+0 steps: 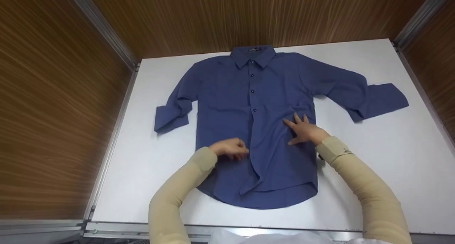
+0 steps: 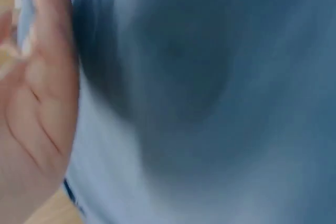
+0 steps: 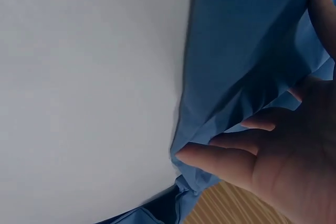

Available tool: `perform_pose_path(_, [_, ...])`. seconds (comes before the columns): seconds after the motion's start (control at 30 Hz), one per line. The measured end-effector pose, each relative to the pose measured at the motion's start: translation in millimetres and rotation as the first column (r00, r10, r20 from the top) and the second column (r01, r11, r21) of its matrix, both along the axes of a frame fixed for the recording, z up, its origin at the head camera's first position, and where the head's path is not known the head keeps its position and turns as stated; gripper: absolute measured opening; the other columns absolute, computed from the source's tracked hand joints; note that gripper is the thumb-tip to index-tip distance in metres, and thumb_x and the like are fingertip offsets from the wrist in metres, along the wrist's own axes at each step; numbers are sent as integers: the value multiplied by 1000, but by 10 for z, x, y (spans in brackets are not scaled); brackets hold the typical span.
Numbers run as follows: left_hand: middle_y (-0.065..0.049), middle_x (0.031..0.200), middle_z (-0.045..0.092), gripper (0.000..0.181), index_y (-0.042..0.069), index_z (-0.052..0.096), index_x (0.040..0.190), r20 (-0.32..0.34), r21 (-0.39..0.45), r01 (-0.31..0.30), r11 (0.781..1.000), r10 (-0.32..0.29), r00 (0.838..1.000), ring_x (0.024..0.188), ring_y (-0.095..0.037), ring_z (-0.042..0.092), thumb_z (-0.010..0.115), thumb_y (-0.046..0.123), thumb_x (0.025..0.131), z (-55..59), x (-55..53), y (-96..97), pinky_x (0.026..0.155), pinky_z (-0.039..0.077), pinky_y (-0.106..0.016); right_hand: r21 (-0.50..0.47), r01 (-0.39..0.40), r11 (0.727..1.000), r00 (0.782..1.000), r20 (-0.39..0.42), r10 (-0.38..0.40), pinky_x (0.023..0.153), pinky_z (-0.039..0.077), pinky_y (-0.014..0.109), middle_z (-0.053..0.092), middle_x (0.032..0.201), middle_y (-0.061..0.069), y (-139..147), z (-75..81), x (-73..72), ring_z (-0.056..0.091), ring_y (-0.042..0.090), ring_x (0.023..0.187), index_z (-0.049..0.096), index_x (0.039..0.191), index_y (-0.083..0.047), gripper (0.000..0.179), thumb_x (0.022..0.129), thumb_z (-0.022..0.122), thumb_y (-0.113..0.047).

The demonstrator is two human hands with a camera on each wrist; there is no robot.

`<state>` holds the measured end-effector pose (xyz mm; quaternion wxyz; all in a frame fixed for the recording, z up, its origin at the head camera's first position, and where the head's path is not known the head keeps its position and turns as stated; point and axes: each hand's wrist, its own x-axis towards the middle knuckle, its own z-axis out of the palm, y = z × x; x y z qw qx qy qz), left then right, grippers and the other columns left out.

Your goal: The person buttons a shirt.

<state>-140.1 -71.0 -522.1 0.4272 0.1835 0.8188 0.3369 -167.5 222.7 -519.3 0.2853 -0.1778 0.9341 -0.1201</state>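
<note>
A dark blue button-up shirt [image 1: 227,91] lies front up, its collar at the far side and its curved hem toward me. Fingers spread, my right hand [image 1: 304,130] rests on the lower front panel on the right; in the right wrist view its fingertips [image 3: 189,153] touch wrinkled cloth near the side edge. With bent fingers, my left hand [image 1: 231,148] is over the lower left panel, fingertips right at the front opening's edge. The left wrist view is blurred, showing the palm beside blue cloth [image 2: 236,103]; I cannot tell whether the fingers pinch any cloth.
The shirt lies on a white table [image 1: 160,187]. Its left sleeve in view [image 1: 174,112] is bent; the right one [image 1: 384,100] reaches outward, folded near its cuff. Wood-grain panels [image 1: 199,20] with metal edging enclose the back and sides.
</note>
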Motion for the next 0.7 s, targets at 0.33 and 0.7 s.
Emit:
perform_pose_path(0.33, [-11,146,-3,99,21,14,143,-323,-445,22,895,-184,928,130,-35,-7,73,43,67,-37,-143,-47,87,20,-66,9,-25,1000,1000,1,25,86,22,65,-2,140,31,70,-37,-133,-3,55,121,16,141,-8,90,73,71,-28])
perform_pose_path(0.7, [-12,146,4,84,20,23,141,-311,-472,108,875,-280,908,131,-35,0,69,40,73,59,-95,175,90,24,-61,28,-41,999,954,-298,47,76,35,63,34,123,34,-33,-11,-49,34,51,109,42,128,-3,74,66,77,-22])
